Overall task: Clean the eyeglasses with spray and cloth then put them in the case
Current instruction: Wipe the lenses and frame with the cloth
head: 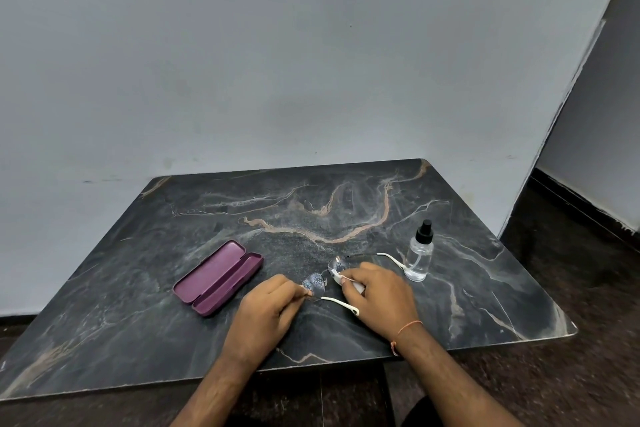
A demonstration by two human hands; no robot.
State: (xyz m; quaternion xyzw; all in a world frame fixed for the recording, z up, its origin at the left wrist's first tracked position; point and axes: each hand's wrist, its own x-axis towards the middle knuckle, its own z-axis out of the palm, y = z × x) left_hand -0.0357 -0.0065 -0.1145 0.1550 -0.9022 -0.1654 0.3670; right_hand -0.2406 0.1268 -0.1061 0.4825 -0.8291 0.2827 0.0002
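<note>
left grip: left hand pinches the outer edge of one lens of the eyeglasses, fingers curled round it, knuckles up.
right grip: right hand grasps a white cloth; fingertips press it against the other lens. Most of the cloth is hidden under the palm.
eyeglasses: held between both hands, low over the worktop; whether they touch it I cannot tell. Arms unfolded, white tips; one arm runs toward the person, the other toward the spray bottle. The lens by the left hand looks speckled with droplets.
spray bottle: clear spray bottle with a black nozzle, upright, just right of the right hand; the far arm's tip ends just beside its base.
case: purple case lies open, hollow sides up, left of the left hand and apart from it.
wrist: orange thread band on the right wrist.
worktop: dark marble look with pale and tan veins, set against a grey wall.
</note>
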